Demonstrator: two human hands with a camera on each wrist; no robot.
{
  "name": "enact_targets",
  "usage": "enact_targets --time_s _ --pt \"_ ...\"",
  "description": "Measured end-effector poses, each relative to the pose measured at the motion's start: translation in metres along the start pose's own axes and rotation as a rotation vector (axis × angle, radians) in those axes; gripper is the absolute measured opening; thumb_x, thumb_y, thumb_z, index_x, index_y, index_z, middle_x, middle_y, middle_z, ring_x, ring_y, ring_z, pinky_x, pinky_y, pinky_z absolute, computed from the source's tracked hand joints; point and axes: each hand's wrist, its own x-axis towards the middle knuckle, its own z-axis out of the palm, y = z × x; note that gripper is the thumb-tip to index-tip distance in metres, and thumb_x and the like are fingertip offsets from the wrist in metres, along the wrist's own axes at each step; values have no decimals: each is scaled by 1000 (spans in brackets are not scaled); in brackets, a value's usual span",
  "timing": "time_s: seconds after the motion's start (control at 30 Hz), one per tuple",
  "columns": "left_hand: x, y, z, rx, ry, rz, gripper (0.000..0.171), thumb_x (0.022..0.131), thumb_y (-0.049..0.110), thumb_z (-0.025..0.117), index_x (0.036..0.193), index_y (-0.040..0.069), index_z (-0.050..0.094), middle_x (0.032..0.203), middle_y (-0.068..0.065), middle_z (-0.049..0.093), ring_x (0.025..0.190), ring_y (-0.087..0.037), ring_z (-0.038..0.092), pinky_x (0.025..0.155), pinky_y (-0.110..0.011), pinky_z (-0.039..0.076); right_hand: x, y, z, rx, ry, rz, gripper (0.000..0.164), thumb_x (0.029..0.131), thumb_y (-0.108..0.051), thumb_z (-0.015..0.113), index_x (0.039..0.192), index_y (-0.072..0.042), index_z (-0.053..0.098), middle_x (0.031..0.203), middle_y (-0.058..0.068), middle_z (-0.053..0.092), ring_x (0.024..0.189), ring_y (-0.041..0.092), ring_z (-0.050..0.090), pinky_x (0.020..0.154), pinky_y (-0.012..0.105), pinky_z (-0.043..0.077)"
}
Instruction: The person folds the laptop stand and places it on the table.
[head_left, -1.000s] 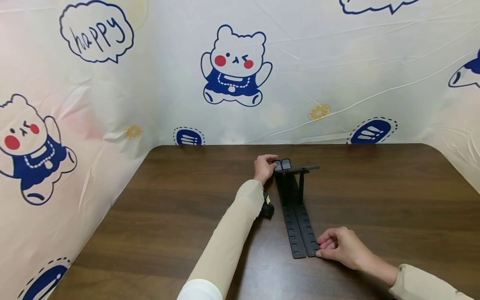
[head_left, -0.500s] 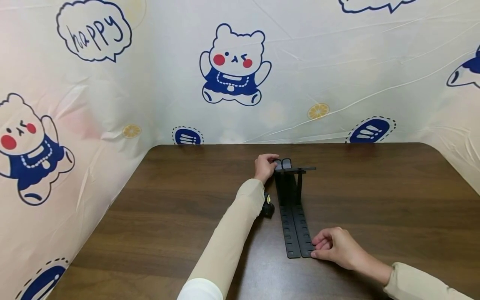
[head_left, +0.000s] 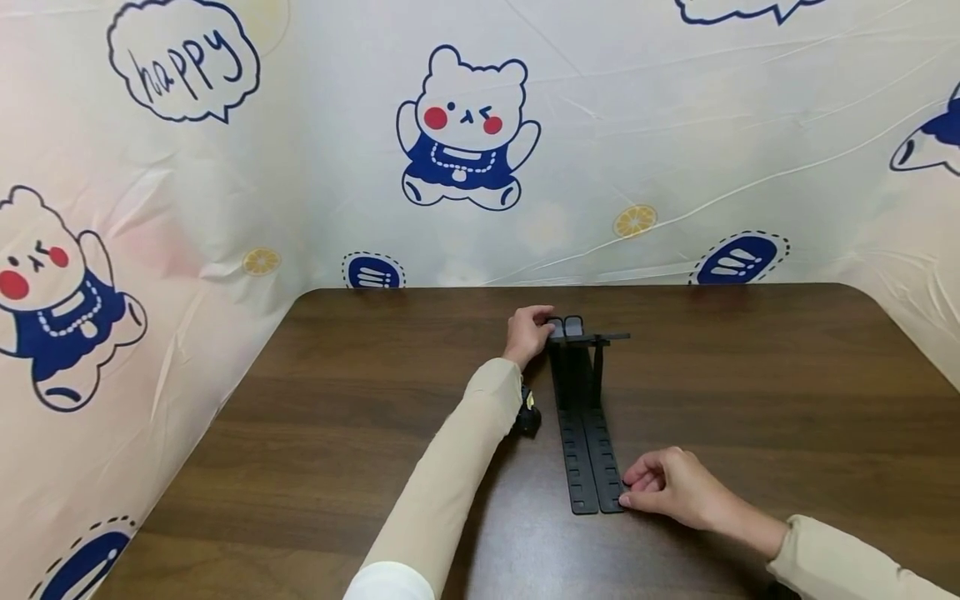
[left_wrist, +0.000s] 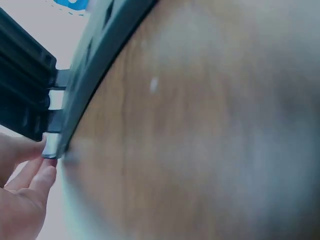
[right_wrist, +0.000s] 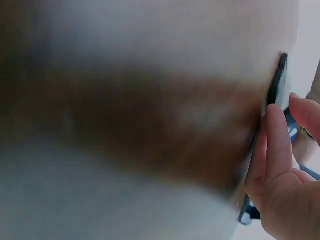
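A black folding stand (head_left: 587,458) lies lengthwise on the table in the head view, with two slotted strips side by side at its near end. Over its far half a flat panel (head_left: 600,337) is raised on a thin leg (head_left: 597,379). My left hand (head_left: 528,335) pinches the far left end, by the two grey pads (head_left: 573,326); in the left wrist view its thumb and fingers close on that end. At the near right corner, my right hand (head_left: 678,492) holds the strip's edge between thumb and fingers. The right wrist view shows those fingers (right_wrist: 278,145) along the edge.
The brown wooden table (head_left: 360,400) ends at a patterned cloth backdrop (head_left: 600,150) at the back and sides. A small black camera (head_left: 528,414) is strapped on the left wrist, beside the stand.
The stand's near end has swung slightly left along with my right hand, mostly in the first half second. My left hand keeps its place at the far end.
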Motion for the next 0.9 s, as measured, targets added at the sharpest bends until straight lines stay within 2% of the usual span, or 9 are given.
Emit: enact_targets --time_s 0.17,0.43,0.63,0.9 --pt "-11 8 -21 -31 -63 31 36 85 7 58 121 1 53 116 -14 56 105 -22 53 86 -31 44 9 -6 -16 -41 45 -8 19 75 -14 70 82 2 63 72 0 62 63 4 55 55 21 48" --pt "-38 18 -46 -121 -47 72 30 86 10 57 115 0 55 106 -13 59 98 -22 56 82 -28 45 34 -11 -36 -63 187 15 16 80 -10 66 89 2 63 76 4 61 64 11 55 56 22 49" --pt "-66 23 -48 -167 -45 64 25 85 9 58 108 -2 58 99 -12 61 90 -21 58 77 -27 47 55 -7 -38 -65 284 4 17 81 -7 64 93 4 62 81 9 63 67 16 57 58 22 49" --pt "-93 25 -46 -242 -130 59 26 84 6 58 108 -3 55 98 -11 59 88 -20 58 75 -27 48 72 -2 -33 3 334 10 17 80 -3 63 95 6 61 88 16 63 72 19 59 61 19 49"
